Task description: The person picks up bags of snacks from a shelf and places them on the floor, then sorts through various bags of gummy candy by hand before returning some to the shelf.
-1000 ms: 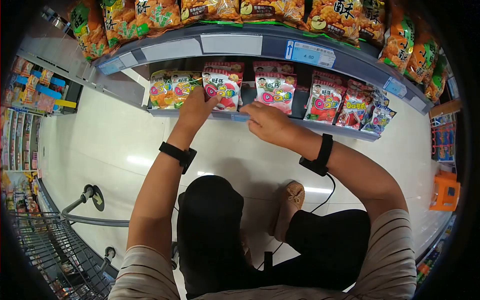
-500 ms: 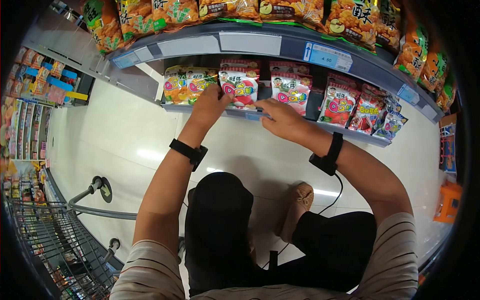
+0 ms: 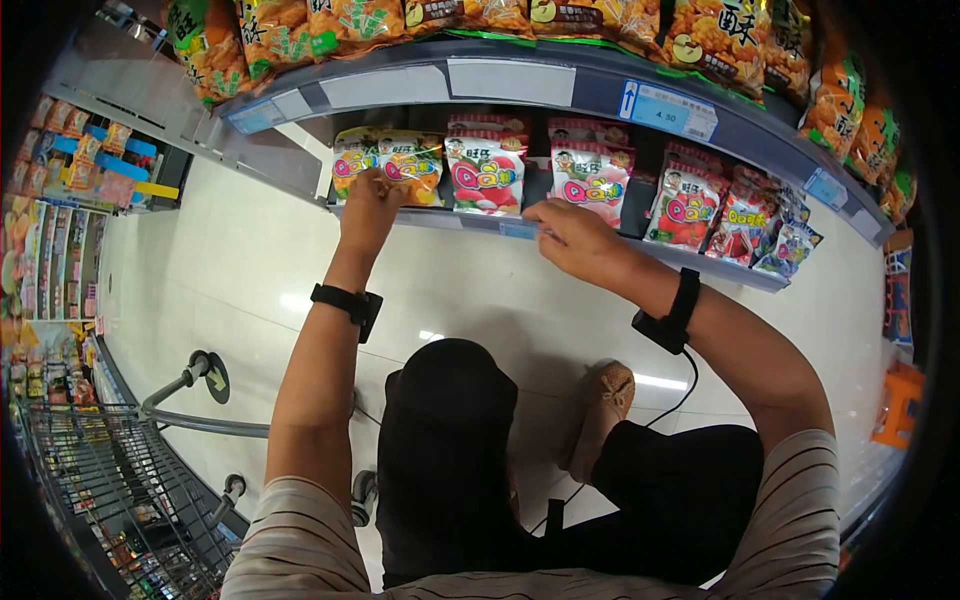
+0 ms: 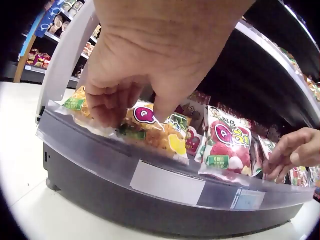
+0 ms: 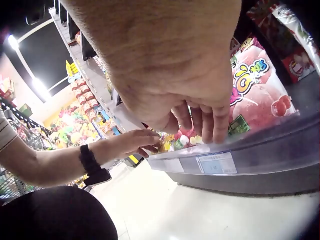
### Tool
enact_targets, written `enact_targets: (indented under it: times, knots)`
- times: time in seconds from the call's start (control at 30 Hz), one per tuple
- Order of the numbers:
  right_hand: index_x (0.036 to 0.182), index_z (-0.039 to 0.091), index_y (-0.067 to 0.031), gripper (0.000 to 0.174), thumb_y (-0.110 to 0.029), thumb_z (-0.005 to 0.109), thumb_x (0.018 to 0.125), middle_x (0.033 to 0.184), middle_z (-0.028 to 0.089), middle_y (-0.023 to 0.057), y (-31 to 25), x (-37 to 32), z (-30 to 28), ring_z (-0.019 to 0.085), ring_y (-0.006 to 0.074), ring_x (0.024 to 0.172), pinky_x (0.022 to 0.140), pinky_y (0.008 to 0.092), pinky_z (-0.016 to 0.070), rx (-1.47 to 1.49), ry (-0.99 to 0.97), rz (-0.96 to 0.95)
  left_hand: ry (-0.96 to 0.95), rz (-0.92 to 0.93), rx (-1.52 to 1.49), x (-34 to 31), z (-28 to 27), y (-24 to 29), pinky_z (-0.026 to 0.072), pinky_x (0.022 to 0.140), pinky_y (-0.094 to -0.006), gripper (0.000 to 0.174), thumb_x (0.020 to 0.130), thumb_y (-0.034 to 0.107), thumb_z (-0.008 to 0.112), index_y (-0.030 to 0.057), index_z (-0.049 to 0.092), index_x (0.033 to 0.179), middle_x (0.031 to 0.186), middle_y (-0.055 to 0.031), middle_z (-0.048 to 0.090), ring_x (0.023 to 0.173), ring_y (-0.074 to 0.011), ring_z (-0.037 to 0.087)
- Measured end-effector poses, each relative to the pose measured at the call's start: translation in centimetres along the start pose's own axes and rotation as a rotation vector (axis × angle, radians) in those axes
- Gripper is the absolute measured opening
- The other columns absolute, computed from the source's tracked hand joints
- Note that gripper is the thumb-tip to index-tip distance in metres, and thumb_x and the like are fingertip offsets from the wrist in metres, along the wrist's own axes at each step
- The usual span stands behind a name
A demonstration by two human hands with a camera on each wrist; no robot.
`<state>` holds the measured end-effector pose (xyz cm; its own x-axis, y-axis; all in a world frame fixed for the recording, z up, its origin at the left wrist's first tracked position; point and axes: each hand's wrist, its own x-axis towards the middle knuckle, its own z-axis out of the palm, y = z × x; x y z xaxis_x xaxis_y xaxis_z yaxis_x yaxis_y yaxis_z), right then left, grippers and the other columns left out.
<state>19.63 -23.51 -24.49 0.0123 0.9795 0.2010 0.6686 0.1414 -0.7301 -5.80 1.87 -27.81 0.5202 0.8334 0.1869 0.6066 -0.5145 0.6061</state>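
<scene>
My left hand (image 3: pixel 368 215) is at two yellow gummy candy bags (image 3: pixel 413 180) on the low shelf. In the left wrist view its bent fingers (image 4: pixel 107 107) reach down over the bags, with the thumb apart from them. Right of these stands a white-and-red lychee gummy bag (image 3: pixel 487 178). My right hand (image 3: pixel 580 240) is before the shelf lip, its fingers loosely bent and holding nothing. Close by it is a pink peach gummy bag (image 3: pixel 590 180), partly covered by the hand in the head view.
Red gummy bags (image 3: pixel 685 205) and small blue bags (image 3: pixel 790 248) stand at the shelf's right end. Above, a shelf edge (image 3: pixel 510 82) with price labels juts out, bearing orange snack bags (image 3: pixel 715 45). A shopping cart (image 3: pixel 90 460) stands at my left.
My left hand has moved left, from the lychee gummy bag to the yellow bags, uncovering the lychee bag's front. The right hand has stayed near the peach bag. The view has shifted slightly.
</scene>
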Motion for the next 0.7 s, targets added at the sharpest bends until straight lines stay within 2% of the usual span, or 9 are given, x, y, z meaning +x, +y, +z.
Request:
enact_targets:
  times: [0.1,0.2,0.3,0.4,0.5,0.53,0.63,0.67,0.7]
  knots:
    - [0.120,0.058,-0.0005,0.031,-0.007,0.057,0.090,0.105,0.062,0.0183,-0.1,-0.1,0.0,0.065,0.0324,0.095,0.086,0.0391,0.0513,0.003,-0.009,0.021,0.031,0.012,0.116,-0.2,0.6,0.3,0.0538,0.085,-0.0435,0.052,0.084,0.023,0.076,-0.0043,0.055,0.123,0.108,-0.0225,0.065,0.095,-0.0358,0.066]
    - [0.121,0.058,-0.0011,0.031,-0.007,0.058,0.090,0.105,0.062,0.0181,-0.1,-0.5,0.0,0.065,0.0323,0.096,0.085,0.0395,0.0515,0.001,-0.044,0.100,0.022,0.027,0.077,-0.1,1.0,0.2,0.0528,0.088,-0.0444,0.052,0.084,0.022,0.076,-0.0045,0.055,0.123,0.110,-0.0235,0.064,0.100,-0.0378,0.064]
    - [0.120,0.058,-0.0016,0.031,-0.007,0.058,0.090,0.106,0.063,0.0181,0.0,-1.3,0.0,0.065,0.0323,0.097,0.085,0.0391,0.0524,-0.004,-0.064,0.156,-0.029,0.056,0.185,-0.3,0.8,0.7,0.0549,0.089,-0.0415,0.060,0.085,0.026,0.078,-0.0045,0.052,0.130,0.119,-0.0261,0.061,0.104,-0.0365,0.067]
    - [0.116,0.060,-0.0025,0.027,-0.011,0.058,0.090,0.108,0.063,0.0223,0.2,-1.6,0.1,0.063,0.0403,0.099,0.087,0.0467,0.0507,0.043,-0.037,0.142,0.056,0.112,0.231,-0.6,0.8,1.0,0.0545,0.086,-0.0401,0.054,0.087,0.023,0.077,-0.0031,0.053,0.128,0.118,-0.0227,0.061,0.099,-0.0330,0.066]
    - [0.118,0.059,-0.0024,0.029,-0.010,0.059,0.089,0.108,0.063,0.0220,0.4,-2.0,-0.1,0.063,0.0401,0.099,0.087,0.0459,0.0510,0.060,-0.018,0.157,0.128,0.144,0.150,-1.1,0.3,2.3,0.0544,0.083,-0.0383,0.046,0.090,0.018,0.074,-0.0016,0.054,0.127,0.116,-0.0201,0.062,0.094,-0.0286,0.066]
    - [0.120,0.059,-0.0022,0.031,-0.009,0.059,0.089,0.108,0.063,0.0207,0.6,-2.1,-0.1,0.065,0.0370,0.098,0.086,0.0434,0.0521,0.039,-0.004,0.151,0.144,0.147,0.101,-1.4,0.2,3.1,0.0544,0.082,-0.0376,0.044,0.091,0.017,0.073,-0.0012,0.055,0.126,0.115,-0.0192,0.062,0.092,-0.0271,0.065]
    - [0.125,0.058,-0.0018,0.036,-0.007,0.059,0.089,0.110,0.064,0.0178,0.8,-1.6,-0.3,0.068,0.0302,0.097,0.085,0.0379,0.0543,-0.004,0.009,0.149,-0.036,0.079,-0.224,-1.8,0.9,4.0,0.0551,0.080,-0.0408,0.039,0.091,0.019,0.071,-0.0042,0.058,0.119,0.109,-0.0187,0.063,0.093,-0.0335,0.066]
    - [0.126,0.058,-0.0016,0.037,-0.007,0.059,0.089,0.111,0.064,0.0177,0.8,-1.5,-0.4,0.068,0.0298,0.098,0.086,0.0376,0.0544,-0.004,-0.004,0.165,-0.031,0.188,-0.150,-2.2,1.2,4.3,0.0561,0.076,-0.0395,0.034,0.090,0.016,0.071,-0.0018,0.061,0.116,0.111,-0.0178,0.063,0.087,-0.0323,0.067]
    - [0.128,0.057,-0.0014,0.038,-0.007,0.059,0.090,0.112,0.064,0.0176,0.7,-1.1,-0.4,0.068,0.0294,0.099,0.087,0.0372,0.0545,-0.004,-0.017,0.180,-0.036,0.188,-0.118,-2.4,1.2,5.1,0.0561,0.076,-0.0395,0.033,0.090,0.016,0.071,-0.0009,0.061,0.116,0.111,-0.0180,0.063,0.088,-0.0325,0.067]
